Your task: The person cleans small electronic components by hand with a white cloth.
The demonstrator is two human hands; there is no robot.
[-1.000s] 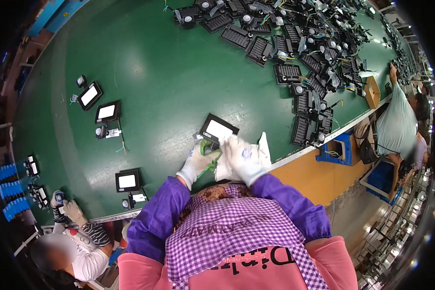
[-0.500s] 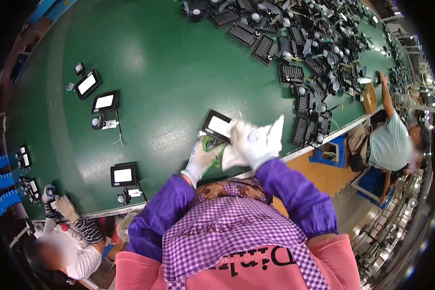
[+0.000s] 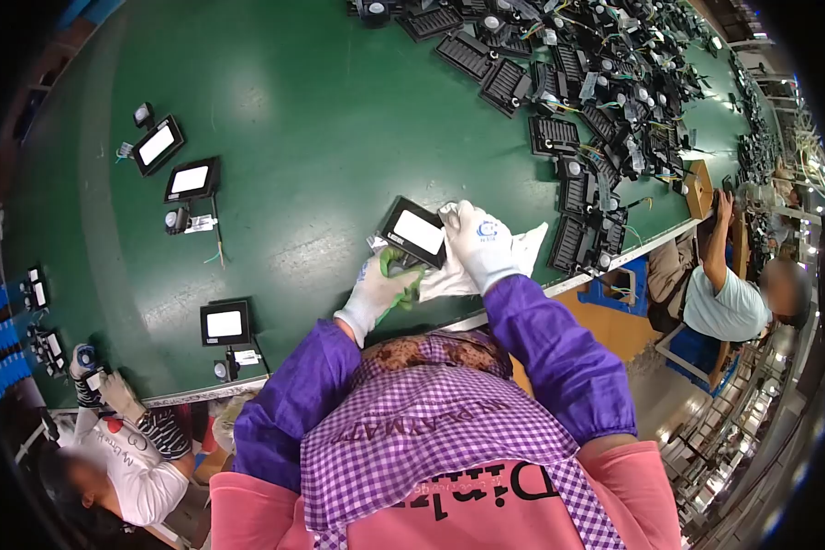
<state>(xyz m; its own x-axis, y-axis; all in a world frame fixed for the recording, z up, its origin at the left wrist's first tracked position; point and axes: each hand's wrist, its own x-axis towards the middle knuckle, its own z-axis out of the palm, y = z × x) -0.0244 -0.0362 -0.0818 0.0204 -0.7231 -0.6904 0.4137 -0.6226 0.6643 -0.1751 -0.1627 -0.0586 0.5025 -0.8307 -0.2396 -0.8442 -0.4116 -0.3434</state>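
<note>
A black floodlight (image 3: 416, 233) with a white front panel lies face up and tilted in front of me, low over the green table. My left hand (image 3: 378, 288), in a white glove with green on the palm side, is closed on its lower left edge. In my right hand (image 3: 483, 246), also gloved, a white cloth (image 3: 528, 244) is bunched, with folds spilling out to the right and down below the floodlight. The closed fingers of that hand sit at the floodlight's right edge. What lies under the floodlight is hidden.
More floodlights (image 3: 225, 324) with sensors and wires lie to the left. A large heap of floodlights (image 3: 605, 119) covers the far right. A cardboard box (image 3: 699, 189) stands at the table edge. One co-worker (image 3: 128, 458) sits at left, another (image 3: 729, 298) at right.
My right hand, blurred before, has drawn to the right with the cloth, so more of the white panel shows. My left hand keeps its hold. The right co-worker's arm has shifted.
</note>
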